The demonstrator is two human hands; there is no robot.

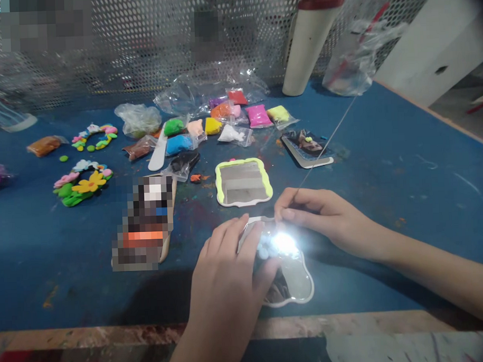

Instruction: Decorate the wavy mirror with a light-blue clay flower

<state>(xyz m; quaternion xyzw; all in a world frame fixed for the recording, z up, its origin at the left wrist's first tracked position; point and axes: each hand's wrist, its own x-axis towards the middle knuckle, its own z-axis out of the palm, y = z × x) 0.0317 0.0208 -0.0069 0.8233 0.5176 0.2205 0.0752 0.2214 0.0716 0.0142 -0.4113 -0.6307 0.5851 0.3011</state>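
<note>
A small mirror [298,279] with a wavy white frame lies on the blue table near its front edge. My left hand [229,271] steadies it, with fingers over its left side and the thumb on the glass. Pale blue clay blobs [263,249] sit on the mirror between that thumb and index finger, beside a bright glare. My right hand [322,215] is closed in a pinch at the mirror's top edge. A thin, straight, pale stick [331,135] slants up from its fingers; its tip is hidden. Just behind lies a second mirror [243,182], edged with yellow-green clay.
Several clay packets [179,144] lie behind, near a white spatula [158,152]. Left are a phone [148,221] and clay-flowered rings [83,184]. A notebook-like item [307,149] lies right. At the back stand a white tumbler [314,41] and a plastic bag [350,66].
</note>
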